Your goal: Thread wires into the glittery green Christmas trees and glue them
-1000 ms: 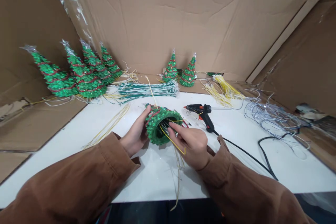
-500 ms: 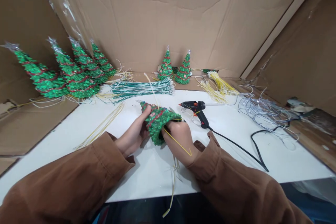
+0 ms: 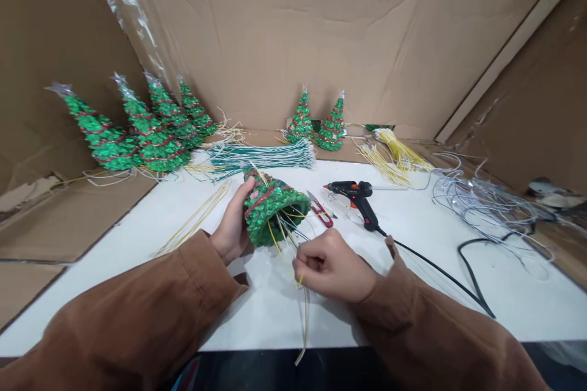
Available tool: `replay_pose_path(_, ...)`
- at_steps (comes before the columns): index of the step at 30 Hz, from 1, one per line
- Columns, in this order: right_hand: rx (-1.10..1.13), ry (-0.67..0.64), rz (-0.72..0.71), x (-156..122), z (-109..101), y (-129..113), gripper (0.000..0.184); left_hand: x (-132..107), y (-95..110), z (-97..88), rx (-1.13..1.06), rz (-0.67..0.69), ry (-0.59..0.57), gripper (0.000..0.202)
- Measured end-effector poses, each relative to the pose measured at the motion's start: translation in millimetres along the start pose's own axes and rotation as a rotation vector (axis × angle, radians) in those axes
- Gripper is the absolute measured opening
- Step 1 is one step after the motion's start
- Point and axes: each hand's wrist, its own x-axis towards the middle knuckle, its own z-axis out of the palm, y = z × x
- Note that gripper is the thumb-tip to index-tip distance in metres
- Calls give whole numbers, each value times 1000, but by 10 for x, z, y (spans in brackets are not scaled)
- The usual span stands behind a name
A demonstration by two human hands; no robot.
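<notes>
A small green Christmas tree [image 3: 270, 214] with red garland lies tilted over the table, its hollow base turned toward me and to the right. My left hand [image 3: 235, 226] is closed around its far left side, the fingers partly hidden behind it. Several thin yellow and white wires [image 3: 280, 235] come out of the hollow base. My right hand [image 3: 332, 266] is pinched on these wires just below and right of the opening. A pair of red-handled thread snips [image 3: 321, 212] lies on the table right of the tree.
A black glue gun [image 3: 358, 192] with its cord lies at right. Several finished-looking trees [image 3: 158, 134] stand at back left, two more [image 3: 331, 128] at back centre. Bundles of green-white wires [image 3: 261, 156], yellow wires [image 3: 401, 149] and tangled clear-grey wires [image 3: 477, 195] lie around the white table.
My right hand has come out of the tree's hollow base and moved down to the right, drawing wires. The wire sticking out of the tree's side has shortened. The snips are now uncovered.
</notes>
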Motion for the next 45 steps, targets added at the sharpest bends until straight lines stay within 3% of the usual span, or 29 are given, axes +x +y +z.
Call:
replay_pose_path(2,114,-298,114,-26,-113,-57,24,0,38,-18,-41,18,-18,34)
replay_pose_path(4,178,-515,164,-41,-232,-108,23,-17,58,-25,-72,10,-29,34)
replay_pose_path(7,247,-749,213,-81,-451,-153,26,-67,45,-7,-88,-25,-68,30)
replay_pose_path(10,329,-887,150,-183,-725,-148,48,-140,6,33,-78,-38,-91,29)
replay_pose_path(12,380,-806,62,-276,-896,-116,59,-194,-16,60,-59,-40,-96,33)
replay_pose_path(13,394,-678,22,-320,-966,-94,59,-218,-24,71,-47,-37,-105,35)
replay_pose_path(16,330,-39,47,-394,-1102,-12,47,-273,-32,90,-9,-8,-150,39)
replay_pose_path(18,184,281,219,-389,-1148,65,47,-286,-27,94,14,16,-162,41)
replay_pose_path(20,13,270,446,-360,-1177,179,49,-282,-20,94,30,33,-148,42)
replay_pose_path(22,-139,89,650,-328,-1187,337,52,-263,-18,89,33,43,-128,42)
replay_pose_path(23,-211,58,732,-312,-1179,427,53,-252,-19,83,34,46,-124,42)
replay_pose_path(25,-362,165,832,-274,-1130,608,53,-229,-21,71,40,50,-133,40)
replay_pose_path(28,-535,326,705,-189,-989,818,51,-208,-12,57,49,28,-141,36)
replay_pose_path(32,-545,399,579,-59,-830,910,26,-192,16,48,54,1,-112,36)
replay_pose_path(34,-507,457,522,-16,-801,881,23,-182,23,40,66,6,-105,36)
replay_pose_path(39,-311,558,372,-3,-750,686,38,-173,13,30,91,-28,-100,35)
replay_pose_path(45,-46,532,114,-43,-649,481,17,-198,15,71,114,-56,-69,34)
